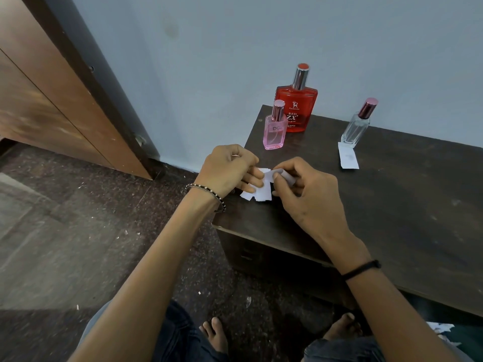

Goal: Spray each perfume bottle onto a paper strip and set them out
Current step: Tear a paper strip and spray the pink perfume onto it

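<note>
Far left: wooden door w/ dark frame, speckled floor below, bits of debris on it. Blue-grey wall behind everything.

Left hand, beaded bracelet at wrist, sat over the near-left corner of the dark wooden table. Its fingers were curled in narrow, pinching a small bunch of white paper strips; strips fanned out below the fingers, lower ends abt touching the tabletop. Right hand, black band on wrist, met it just beside: thumb & forefinger closed on the upper end of one strip, other fingers folded under. Can't tell exactly how many strips were in the bunch.

Behind the hands, near the table's back-left corner: pink bottle, upright, capped, standing just in front of the bigger red bottle, also upright w/ silver cap & red top. Whether the two touched, can't tell.

Further right, well apart from that pair: clear bottle, upright, pinkish cap. One paper strip lay flat on the table right in front of it, near end abt touching the bottle's base, faint mark at its middle.

Bottom: bare feet & dark trousers on the floor; scraps of white paper at lower right.
</note>
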Motion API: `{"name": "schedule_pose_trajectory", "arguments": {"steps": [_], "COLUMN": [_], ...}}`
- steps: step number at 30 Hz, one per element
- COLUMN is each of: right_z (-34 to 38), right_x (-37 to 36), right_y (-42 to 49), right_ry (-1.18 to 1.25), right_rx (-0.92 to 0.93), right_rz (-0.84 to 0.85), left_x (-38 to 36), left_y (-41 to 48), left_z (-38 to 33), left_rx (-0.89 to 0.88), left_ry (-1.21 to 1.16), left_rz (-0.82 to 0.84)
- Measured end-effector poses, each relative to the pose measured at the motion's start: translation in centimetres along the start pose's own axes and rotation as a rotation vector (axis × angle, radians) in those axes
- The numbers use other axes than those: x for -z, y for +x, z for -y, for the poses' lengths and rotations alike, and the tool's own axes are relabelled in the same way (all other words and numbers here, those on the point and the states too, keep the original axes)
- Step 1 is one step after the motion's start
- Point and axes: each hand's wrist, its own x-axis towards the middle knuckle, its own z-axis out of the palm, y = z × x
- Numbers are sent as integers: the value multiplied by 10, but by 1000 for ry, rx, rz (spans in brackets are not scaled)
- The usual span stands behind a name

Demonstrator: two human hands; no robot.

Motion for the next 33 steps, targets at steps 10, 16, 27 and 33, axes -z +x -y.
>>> {"name": "schedule_pose_trajectory", "arguments": {"steps": [10,16,27,33], "right_z": [-2,-3,-3,-5], "right_x": [7,18,23,22], "right_y": [4,4,-2,4], "right_ry": [143,-17,-24,94], "right_rx": [-192,5,33,-138], "right_rz": [-223,-256,-78,-186], "left_x": [-3,-14,-32,-30], "left_y": [-2,-5,-8,-6], "left_z": [0,-12,-9,-6], "left_rx": [44,37,-59,-93], "left_ry": [33,-164,-214,-116], "left_rz": [27,53,-47,-72]}}
